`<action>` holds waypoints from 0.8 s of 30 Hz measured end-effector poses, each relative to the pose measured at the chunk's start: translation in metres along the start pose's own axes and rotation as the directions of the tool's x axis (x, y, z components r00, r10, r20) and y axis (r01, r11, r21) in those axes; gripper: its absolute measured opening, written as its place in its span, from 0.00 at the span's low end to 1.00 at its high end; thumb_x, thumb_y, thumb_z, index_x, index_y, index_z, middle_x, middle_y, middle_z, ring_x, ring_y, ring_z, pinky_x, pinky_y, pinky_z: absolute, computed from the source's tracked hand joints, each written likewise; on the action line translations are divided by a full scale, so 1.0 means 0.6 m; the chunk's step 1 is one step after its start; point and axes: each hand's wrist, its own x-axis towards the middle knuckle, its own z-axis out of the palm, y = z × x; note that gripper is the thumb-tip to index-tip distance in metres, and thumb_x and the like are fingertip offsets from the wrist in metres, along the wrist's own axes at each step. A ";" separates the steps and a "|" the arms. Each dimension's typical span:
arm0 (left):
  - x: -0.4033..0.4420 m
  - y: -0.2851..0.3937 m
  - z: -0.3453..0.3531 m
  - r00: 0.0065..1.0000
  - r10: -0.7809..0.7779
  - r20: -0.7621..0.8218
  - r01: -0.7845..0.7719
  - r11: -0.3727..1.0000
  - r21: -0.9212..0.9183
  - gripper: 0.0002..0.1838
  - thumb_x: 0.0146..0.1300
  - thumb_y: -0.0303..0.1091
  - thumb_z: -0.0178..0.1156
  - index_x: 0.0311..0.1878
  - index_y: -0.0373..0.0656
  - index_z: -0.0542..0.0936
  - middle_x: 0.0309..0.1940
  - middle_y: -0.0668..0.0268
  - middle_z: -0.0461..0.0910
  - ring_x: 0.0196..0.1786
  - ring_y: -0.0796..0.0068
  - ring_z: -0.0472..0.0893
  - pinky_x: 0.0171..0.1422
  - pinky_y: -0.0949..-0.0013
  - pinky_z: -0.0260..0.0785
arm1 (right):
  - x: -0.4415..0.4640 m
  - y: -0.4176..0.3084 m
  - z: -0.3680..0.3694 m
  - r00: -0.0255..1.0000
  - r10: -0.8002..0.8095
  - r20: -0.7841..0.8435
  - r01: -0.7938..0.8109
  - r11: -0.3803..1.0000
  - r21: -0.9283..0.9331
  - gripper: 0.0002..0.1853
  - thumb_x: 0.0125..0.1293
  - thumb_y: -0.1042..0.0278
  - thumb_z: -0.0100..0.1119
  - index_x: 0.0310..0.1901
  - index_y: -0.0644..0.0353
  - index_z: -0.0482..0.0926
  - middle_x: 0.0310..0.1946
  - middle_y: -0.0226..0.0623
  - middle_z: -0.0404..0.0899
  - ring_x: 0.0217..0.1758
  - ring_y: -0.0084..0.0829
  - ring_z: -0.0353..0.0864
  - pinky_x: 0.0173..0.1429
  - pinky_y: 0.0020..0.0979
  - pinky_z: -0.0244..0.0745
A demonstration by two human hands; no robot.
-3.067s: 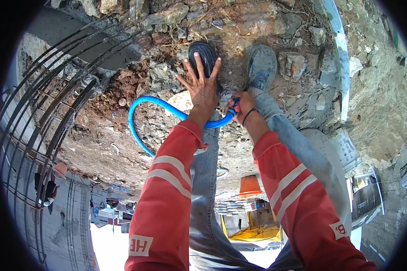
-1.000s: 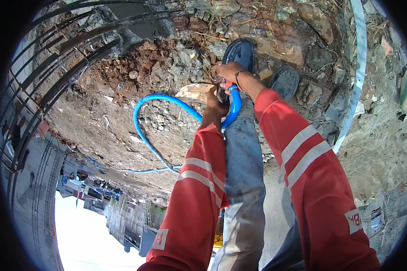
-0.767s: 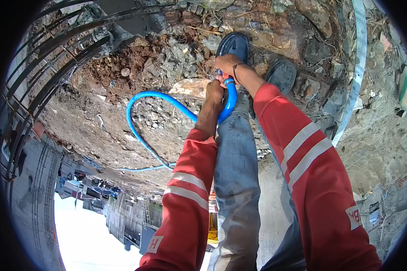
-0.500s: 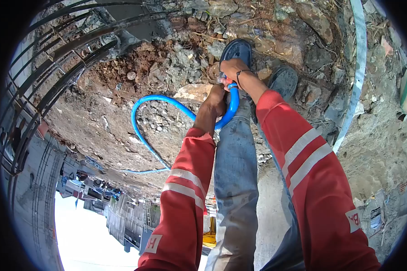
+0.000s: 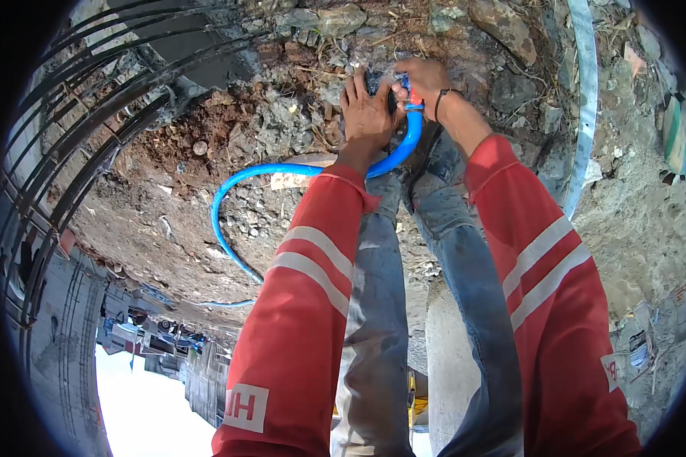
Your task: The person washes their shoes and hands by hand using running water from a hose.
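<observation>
- The blue hose [image 5: 282,168] lies across the rubble ground [image 5: 168,244], sweeps in a wide loop, passes behind the left wrist from where I look, and bends up to its end in the right hand [image 5: 427,80].
- That right hand is closed round the end, its fingers curled about the red fitting [image 5: 415,97] there; I can't make out each fingertip.
- The left hand [image 5: 370,118] is just beside it, back turned to me, fingers spread wide and holding nothing I can see. Whether the palm presses on anything is hidden.
- I'd call the hose light and bendy, yet springy: it holds a round curve without a kink, so it probably pushes back a little when turned sharply.
- Its skin looks smooth and glossy, likely slippery if wet, and hardly fragile.
- The fitting looks stiffer than the tube, so the surest hold seems to be right there or just behind it, where the bend can't twist the end away.
- Gripping farther down the loop would probably leave the end to swing.
</observation>
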 end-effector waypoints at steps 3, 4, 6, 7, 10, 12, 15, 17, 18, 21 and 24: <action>0.045 0.013 0.011 0.989 0.036 0.141 -0.069 0.969 0.239 0.24 0.57 0.46 0.57 0.58 0.52 0.76 0.64 0.55 0.65 0.64 0.51 0.66 0.64 0.45 0.56 | 0.016 -0.009 -0.046 0.999 0.036 -0.028 -0.035 0.998 0.051 0.08 0.68 0.67 0.50 0.41 0.62 0.71 0.22 0.39 0.73 0.17 0.24 0.68 0.24 0.37 0.72; 0.047 0.015 0.026 0.987 0.042 0.157 -0.078 0.971 0.226 0.24 0.57 0.46 0.57 0.58 0.52 0.76 0.64 0.55 0.65 0.64 0.51 0.66 0.64 0.45 0.56 | 0.014 -0.006 -0.062 0.998 0.048 -0.040 -0.046 0.997 0.067 0.08 0.68 0.67 0.49 0.41 0.62 0.70 0.22 0.39 0.73 0.17 0.25 0.68 0.24 0.37 0.72; 0.074 0.019 0.055 0.990 -0.086 0.112 0.055 0.966 0.254 0.21 0.58 0.43 0.56 0.54 0.46 0.77 0.60 0.57 0.69 0.63 0.52 0.67 0.62 0.44 0.57 | 0.004 -0.008 -0.097 0.996 0.059 -0.069 -0.052 0.993 0.105 0.07 0.67 0.67 0.48 0.40 0.62 0.68 0.22 0.38 0.72 0.16 0.25 0.67 0.24 0.37 0.73; 0.069 0.025 0.064 0.999 0.041 0.006 -0.040 0.921 0.388 0.18 0.60 0.41 0.55 0.50 0.41 0.78 0.57 0.58 0.71 0.62 0.54 0.68 0.61 0.43 0.57 | -0.006 -0.007 -0.118 0.994 0.063 -0.086 -0.052 0.990 0.130 0.07 0.67 0.68 0.48 0.39 0.63 0.67 0.21 0.38 0.71 0.16 0.26 0.67 0.24 0.38 0.73; 0.019 0.105 0.034 0.920 0.387 0.065 -0.371 0.911 -0.181 0.20 0.64 0.43 0.52 0.50 0.39 0.79 0.57 0.56 0.71 0.63 0.58 0.68 0.64 0.41 0.55 | -0.040 0.029 -0.164 0.995 0.003 -0.102 0.026 0.959 0.282 0.07 0.66 0.69 0.48 0.38 0.63 0.66 0.21 0.38 0.70 0.16 0.27 0.68 0.24 0.37 0.74; -0.033 0.115 0.087 0.779 0.615 0.123 -0.595 0.786 -0.165 0.23 0.65 0.51 0.52 0.54 0.45 0.79 0.59 0.57 0.70 0.63 0.63 0.68 0.68 0.41 0.51 | -0.050 0.044 -0.184 0.974 0.107 -0.200 -0.073 0.983 0.166 0.06 0.66 0.69 0.47 0.37 0.63 0.67 0.21 0.37 0.71 0.17 0.27 0.69 0.24 0.36 0.74; -0.029 0.098 0.086 0.465 0.849 0.250 -0.850 0.507 -0.141 0.22 0.64 0.54 0.53 0.56 0.55 0.78 0.62 0.61 0.68 0.63 0.65 0.67 0.71 0.42 0.49 | -0.066 0.103 -0.213 0.977 0.126 -0.175 -0.036 0.895 0.444 0.06 0.67 0.69 0.46 0.37 0.62 0.69 0.21 0.35 0.71 0.18 0.25 0.69 0.25 0.36 0.74; -0.010 0.113 0.091 0.518 0.838 0.171 -0.837 0.538 -0.100 0.21 0.64 0.55 0.53 0.55 0.59 0.78 0.62 0.63 0.67 0.64 0.66 0.67 0.70 0.43 0.50 | -0.075 0.118 -0.224 0.980 0.132 -0.150 -0.034 0.851 0.524 0.06 0.67 0.68 0.46 0.37 0.62 0.69 0.21 0.35 0.71 0.18 0.25 0.68 0.26 0.37 0.74; -0.007 0.120 0.094 0.568 0.817 0.098 -0.816 0.575 -0.065 0.19 0.64 0.55 0.53 0.55 0.63 0.78 0.63 0.65 0.67 0.64 0.66 0.66 0.68 0.44 0.52 | -0.080 0.128 -0.229 0.982 0.143 -0.119 -0.043 0.797 0.602 0.06 0.67 0.68 0.46 0.37 0.62 0.69 0.21 0.34 0.71 0.19 0.24 0.68 0.27 0.37 0.74; -0.019 0.138 0.102 0.692 0.656 0.302 -0.676 0.735 -0.047 0.18 0.64 0.50 0.53 0.55 0.61 0.78 0.60 0.61 0.69 0.61 0.61 0.67 0.60 0.49 0.58 | -0.097 0.137 -0.223 0.973 0.156 -0.173 -0.023 0.802 0.597 0.06 0.67 0.67 0.46 0.37 0.61 0.69 0.21 0.34 0.71 0.19 0.24 0.67 0.28 0.37 0.73; -0.018 0.168 0.093 0.765 0.545 0.344 -0.521 0.837 -0.167 0.17 0.61 0.45 0.56 0.53 0.58 0.78 0.55 0.57 0.70 0.56 0.55 0.69 0.56 0.50 0.61 | -0.104 0.147 -0.218 0.965 0.185 -0.186 -0.028 0.777 0.629 0.06 0.67 0.67 0.46 0.37 0.60 0.69 0.22 0.34 0.71 0.19 0.24 0.67 0.28 0.37 0.73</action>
